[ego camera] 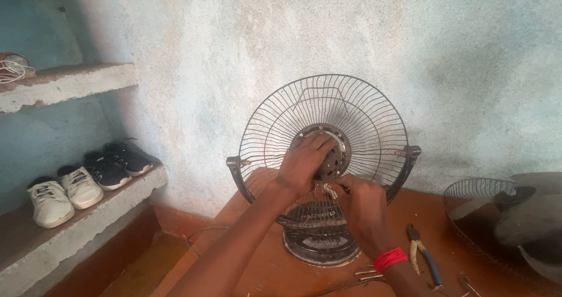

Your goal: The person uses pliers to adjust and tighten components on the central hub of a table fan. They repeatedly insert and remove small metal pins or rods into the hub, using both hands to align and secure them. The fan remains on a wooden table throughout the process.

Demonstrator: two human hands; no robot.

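A table fan stands on the red floor by the wall, its dark wire guard point(275, 115) upright with no blades in it. My left hand point(304, 162) rests on the round motor hub point(335, 153) at the guard's middle, fingers curled over its rim. My right hand point(358, 200), with a red band at the wrist, pinches pale wires just below the hub. The fan's round base point(319, 247) sits beneath my hands.
Pliers with blue and yellow handles point(422, 255) and small metal screws point(369, 273) lie on the floor to the right. A second wire guard with fan blades point(509, 215) lies at far right. Shoes point(82, 183) line a stone shelf on the left.
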